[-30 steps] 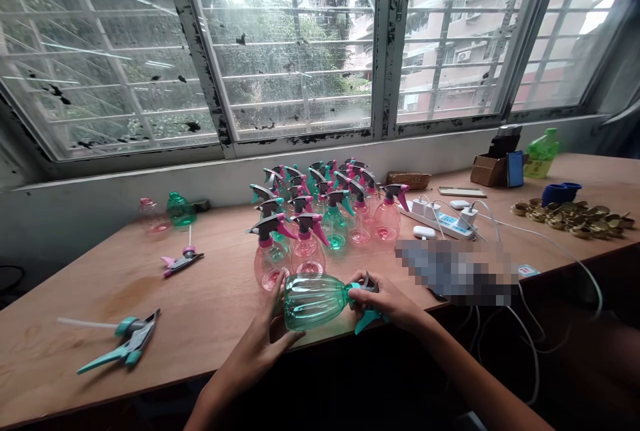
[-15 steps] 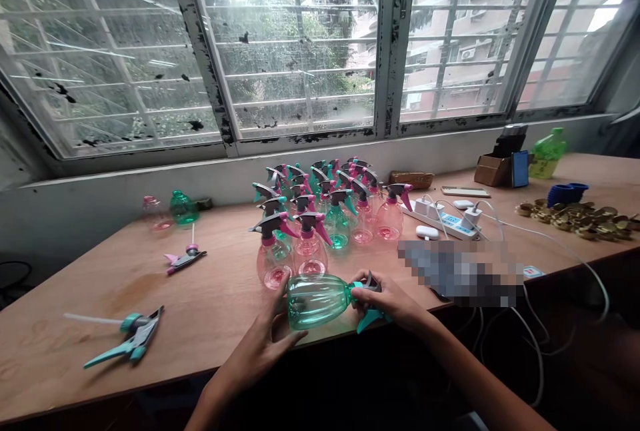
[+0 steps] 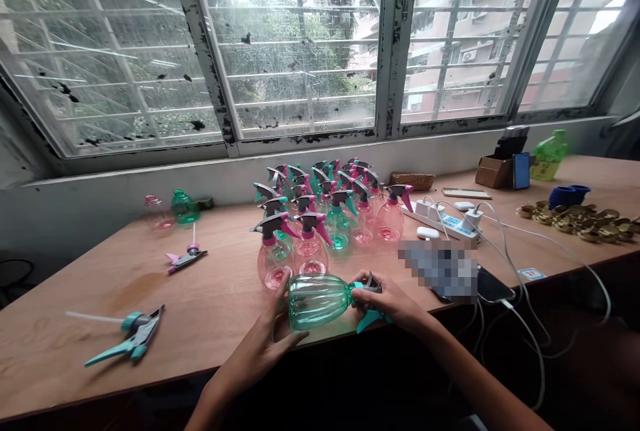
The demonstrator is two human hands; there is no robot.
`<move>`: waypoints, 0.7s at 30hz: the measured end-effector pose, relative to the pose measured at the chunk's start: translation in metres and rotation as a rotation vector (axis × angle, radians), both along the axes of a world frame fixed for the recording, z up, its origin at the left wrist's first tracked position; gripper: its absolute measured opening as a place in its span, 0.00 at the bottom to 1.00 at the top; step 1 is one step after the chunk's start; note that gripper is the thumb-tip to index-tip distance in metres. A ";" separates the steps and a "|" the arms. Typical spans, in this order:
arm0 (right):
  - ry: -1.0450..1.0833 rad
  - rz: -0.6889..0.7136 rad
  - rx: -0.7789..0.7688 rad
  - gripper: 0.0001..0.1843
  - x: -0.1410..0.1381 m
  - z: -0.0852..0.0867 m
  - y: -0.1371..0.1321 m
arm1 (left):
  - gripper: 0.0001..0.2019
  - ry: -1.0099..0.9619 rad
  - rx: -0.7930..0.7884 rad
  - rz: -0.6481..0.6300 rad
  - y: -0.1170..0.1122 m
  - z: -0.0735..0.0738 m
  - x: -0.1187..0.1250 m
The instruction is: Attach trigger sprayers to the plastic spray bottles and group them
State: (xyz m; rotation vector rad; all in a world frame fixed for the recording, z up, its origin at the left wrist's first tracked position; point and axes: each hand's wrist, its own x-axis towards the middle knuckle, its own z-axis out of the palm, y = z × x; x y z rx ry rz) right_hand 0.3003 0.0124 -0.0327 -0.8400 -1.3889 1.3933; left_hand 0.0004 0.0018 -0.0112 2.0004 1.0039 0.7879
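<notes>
A clear green spray bottle (image 3: 320, 301) lies sideways between my two hands, over the table's front edge. Its base is gripped by my left hand (image 3: 267, 334), thumb below and fingers behind. My right hand (image 3: 385, 299) is closed around the grey and teal trigger sprayer (image 3: 367, 318) at the neck; some of its fingers are hidden. Just beyond the bottle stand several upright pink and green spray bottles (image 3: 313, 244) with sprayers on. On the left lie a loose teal trigger sprayer (image 3: 137, 334) and a loose pink one (image 3: 187, 259), each with its tube.
Two bottles without sprayers, one pink (image 3: 157, 212) and one green (image 3: 184, 206), stand at the back left. To the right are a power strip (image 3: 445, 221) with cables, a phone (image 3: 494, 284), gold-coloured parts (image 3: 575, 221) and a cardboard box (image 3: 493, 170).
My hands and the green bottle stay in almost the same place. The view has shifted very slightly, and the phone at the right now shows more clearly.
</notes>
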 end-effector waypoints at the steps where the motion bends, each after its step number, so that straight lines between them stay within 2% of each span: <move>1: 0.002 0.002 0.005 0.20 0.000 0.000 0.000 | 0.46 -0.008 -0.008 -0.013 0.000 0.000 0.000; 5: -0.005 0.005 0.011 0.20 -0.001 0.000 0.000 | 0.49 -0.030 -0.055 -0.030 0.000 0.002 0.000; 8: -0.012 0.009 0.008 0.20 -0.001 0.000 0.000 | 0.47 -0.049 -0.084 -0.042 0.001 0.003 0.000; 12: -0.016 0.001 0.007 0.21 0.000 -0.001 0.001 | 0.46 -0.044 -0.039 0.005 0.001 0.003 0.000; 16: -0.030 0.001 0.014 0.21 0.000 -0.002 0.001 | 0.45 -0.081 -0.025 -0.044 -0.001 0.001 0.002; 21: -0.057 0.004 0.013 0.22 0.000 -0.001 0.001 | 0.50 -0.107 -0.099 -0.054 -0.001 0.004 0.003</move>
